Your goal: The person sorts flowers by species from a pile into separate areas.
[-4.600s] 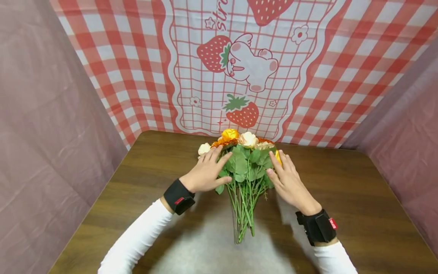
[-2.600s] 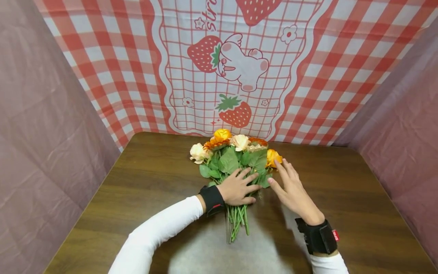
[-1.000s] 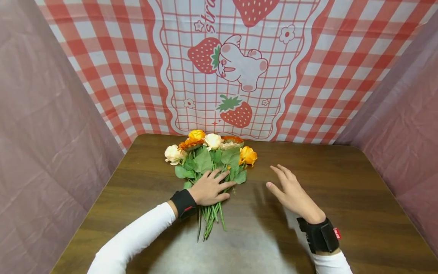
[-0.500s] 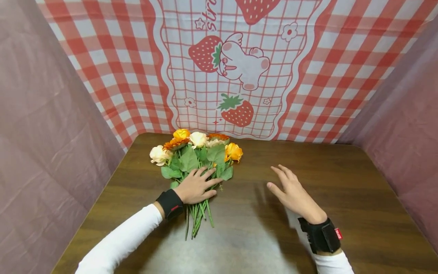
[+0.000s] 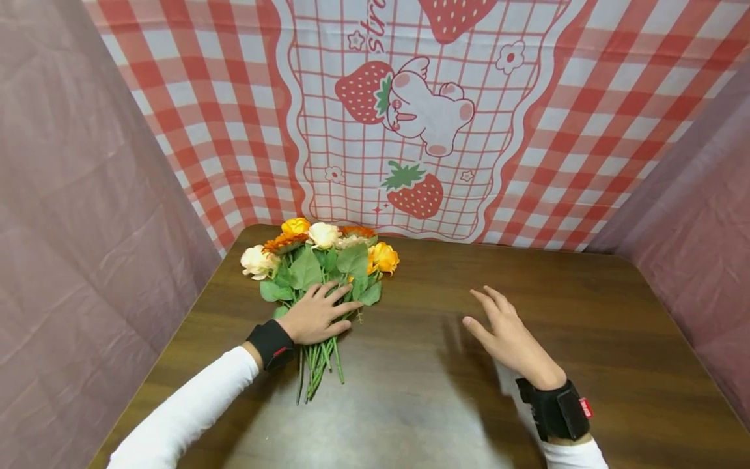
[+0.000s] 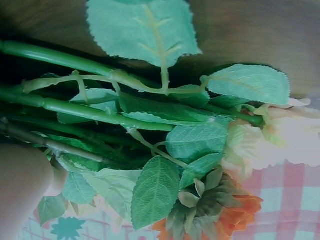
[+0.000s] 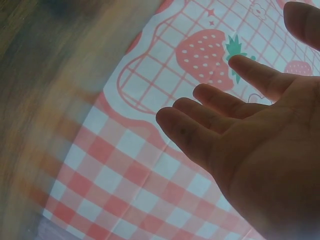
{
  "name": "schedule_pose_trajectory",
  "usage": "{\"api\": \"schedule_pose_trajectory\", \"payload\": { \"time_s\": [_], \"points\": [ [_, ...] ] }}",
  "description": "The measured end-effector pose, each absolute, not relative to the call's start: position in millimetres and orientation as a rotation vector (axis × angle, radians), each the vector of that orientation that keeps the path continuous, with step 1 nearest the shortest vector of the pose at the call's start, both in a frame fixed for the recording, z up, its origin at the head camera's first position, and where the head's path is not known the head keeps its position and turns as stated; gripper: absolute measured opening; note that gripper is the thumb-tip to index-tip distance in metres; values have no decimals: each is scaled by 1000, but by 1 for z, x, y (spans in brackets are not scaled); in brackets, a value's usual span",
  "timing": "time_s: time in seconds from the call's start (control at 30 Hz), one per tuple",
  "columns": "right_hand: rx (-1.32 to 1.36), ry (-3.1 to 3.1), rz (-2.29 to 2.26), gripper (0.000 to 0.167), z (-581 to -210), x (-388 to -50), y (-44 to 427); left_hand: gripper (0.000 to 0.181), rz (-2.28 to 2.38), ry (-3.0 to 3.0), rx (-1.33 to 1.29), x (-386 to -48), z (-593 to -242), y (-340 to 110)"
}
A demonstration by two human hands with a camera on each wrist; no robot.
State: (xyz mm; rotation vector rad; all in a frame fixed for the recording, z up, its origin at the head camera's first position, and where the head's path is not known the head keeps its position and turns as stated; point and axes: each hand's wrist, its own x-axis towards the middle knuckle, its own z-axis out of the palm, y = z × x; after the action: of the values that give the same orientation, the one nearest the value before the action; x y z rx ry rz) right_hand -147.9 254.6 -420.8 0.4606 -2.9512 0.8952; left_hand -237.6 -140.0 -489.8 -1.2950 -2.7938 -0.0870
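A bouquet of artificial flowers (image 5: 305, 266) lies on the left part of the table, its cream, yellow and orange blooms toward the back and its green stems (image 5: 319, 365) toward the front. My left hand (image 5: 318, 315) rests flat across the upper stems and leaves, fingers spread. Close up in the left wrist view are stems, leaves (image 6: 157, 192) and an orange bloom (image 6: 220, 215); only a bit of the hand shows at the lower left edge. My right hand (image 5: 515, 339) hovers over the table, fingers extended, holding nothing; the right wrist view shows its palm (image 7: 270, 165).
The brown wooden table (image 5: 422, 391) has rounded back corners. A red-and-white checked cloth (image 5: 234, 130) with strawberry prints hangs right behind it. Pinkish drapes (image 5: 88, 228) flank the left side and the right side.
The left hand has moved from the bouquet's side onto its stems, and the bouquet has slid left with it. The right hand has come away from the flowers and stays near its place.
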Motion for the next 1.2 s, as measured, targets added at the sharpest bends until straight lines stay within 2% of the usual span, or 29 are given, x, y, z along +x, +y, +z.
{"api": "schedule_pose_trajectory", "payload": {
  "time_s": [0.53,1.2],
  "points": [
    [465,-2956,893,61,-424,-150,254,49,-107,-2846,-1209,-240,-488,-180],
    [492,-2949,901,61,-428,-151,254,48,-41,-2748,-1243,-242,-483,-199]
  ]
}}
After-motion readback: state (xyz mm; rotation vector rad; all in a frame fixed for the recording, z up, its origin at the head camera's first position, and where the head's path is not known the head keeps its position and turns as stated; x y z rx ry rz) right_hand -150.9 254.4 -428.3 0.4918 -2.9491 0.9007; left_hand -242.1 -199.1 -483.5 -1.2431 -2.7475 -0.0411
